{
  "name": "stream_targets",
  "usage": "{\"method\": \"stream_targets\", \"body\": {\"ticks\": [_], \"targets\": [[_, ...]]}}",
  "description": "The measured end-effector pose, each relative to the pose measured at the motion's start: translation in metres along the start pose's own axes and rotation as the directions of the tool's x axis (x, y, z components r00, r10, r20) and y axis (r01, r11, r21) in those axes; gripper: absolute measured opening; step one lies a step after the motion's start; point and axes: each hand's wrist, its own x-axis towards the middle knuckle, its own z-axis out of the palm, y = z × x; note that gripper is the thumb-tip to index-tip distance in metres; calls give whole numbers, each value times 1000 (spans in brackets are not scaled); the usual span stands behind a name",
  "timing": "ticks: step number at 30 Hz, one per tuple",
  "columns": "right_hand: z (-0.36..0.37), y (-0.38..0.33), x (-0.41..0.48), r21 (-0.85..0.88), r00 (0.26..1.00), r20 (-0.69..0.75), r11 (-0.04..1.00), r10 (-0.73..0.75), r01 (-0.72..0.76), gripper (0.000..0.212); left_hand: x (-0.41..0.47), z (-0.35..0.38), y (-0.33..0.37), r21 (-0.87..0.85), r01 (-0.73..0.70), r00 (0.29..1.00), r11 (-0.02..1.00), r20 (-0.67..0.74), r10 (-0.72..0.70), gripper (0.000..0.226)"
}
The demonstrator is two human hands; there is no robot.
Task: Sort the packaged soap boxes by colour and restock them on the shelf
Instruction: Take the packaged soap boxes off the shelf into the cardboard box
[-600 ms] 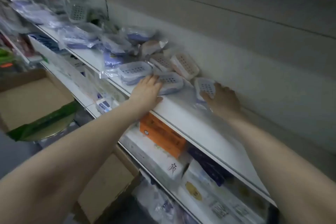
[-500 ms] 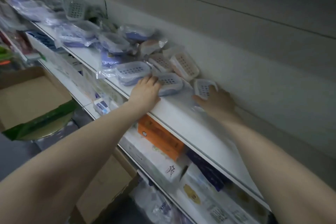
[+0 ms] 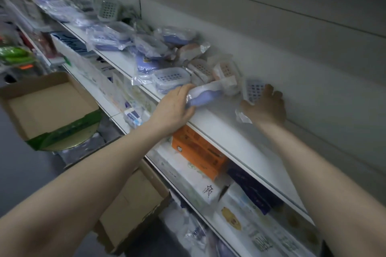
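Several plastic-wrapped soap boxes lie in a loose heap on the white shelf [image 3: 240,137]. My left hand [image 3: 173,108] grips a blue and white wrapped soap box [image 3: 205,95], tipped up on its side at the shelf's front edge. My right hand [image 3: 266,106] holds another blue wrapped soap box [image 3: 251,89] upright against the back wall. Next to them lie a flat blue soap box [image 3: 171,78] and pink ones [image 3: 224,70]. More blue ones [image 3: 112,37] spread out to the left.
Grey-green soap boxes [image 3: 108,9] stand at the far left end. An orange carton [image 3: 198,152] and white packages [image 3: 188,179] fill the lower shelf. An open cardboard box [image 3: 41,106] stands at the left, another [image 3: 133,204] below my left arm.
My left hand has closed on the blue soap box that lay flat under it and tipped it on its side. My right hand stays on its box by the wall.
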Motion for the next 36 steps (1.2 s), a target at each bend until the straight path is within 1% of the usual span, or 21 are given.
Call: {"method": "stream_targets", "body": {"ticks": [3, 6, 8, 11, 13, 15, 17, 22, 24, 28, 32, 34, 36], "targets": [[-11, -31, -22, 65, 1000, -12, 998, -18, 18, 81, -26, -34, 0, -100, 79, 994, 992, -62, -85, 53], [-11, -71, -61, 145, 993, -62, 983, -104, 112, 77, -61, -72, -15, -158, 177, 979, 971, -70, -190, 54], [-5, -102, -92, 177, 983, -18, 967, -184, 185, 80, -90, -100, -34, -156, 227, 964, 961, -108, -245, 53], [12, -149, -141, 223, 948, 24, 926, -318, 305, 82, -143, -141, -72, -139, 309, 931, 941, -159, -329, 52], [28, -180, -174, 238, 924, 45, 903, -379, 358, 89, -182, -167, -100, -122, 361, 906, 925, -189, -378, 51], [47, -211, -207, 253, 908, 76, 889, -412, 382, 102, -220, -190, -127, -113, 421, 874, 900, -214, -436, 49], [68, -240, -236, 267, 889, 117, 876, -443, 402, 109, -256, -210, -154, -112, 494, 830, 862, -234, -506, 46], [119, -300, -288, 238, 823, 265, 861, -502, 449, 95, -323, -242, -213, -148, 649, 708, 747, -242, -663, 42], [137, -322, -299, 243, 793, 320, 854, -518, 460, 94, -339, -250, -234, -160, 684, 673, 712, -238, -700, 43], [180, -367, -305, 221, 720, 412, 828, -558, 516, 98, -356, -256, -279, -162, 731, 623, 663, -237, -746, 40], [223, -417, -297, 179, 670, 442, 791, -596, 585, 95, -356, -260, -333, -170, 762, 591, 624, -209, -779, 40], [248, -446, -290, 154, 636, 449, 755, -628, 637, 92, -353, -264, -364, -157, 778, 575, 608, -213, -790, 39], [271, -479, -281, 142, 610, 462, 733, -643, 665, 92, -349, -270, -396, -148, 802, 542, 578, -223, -810, 39]]}}
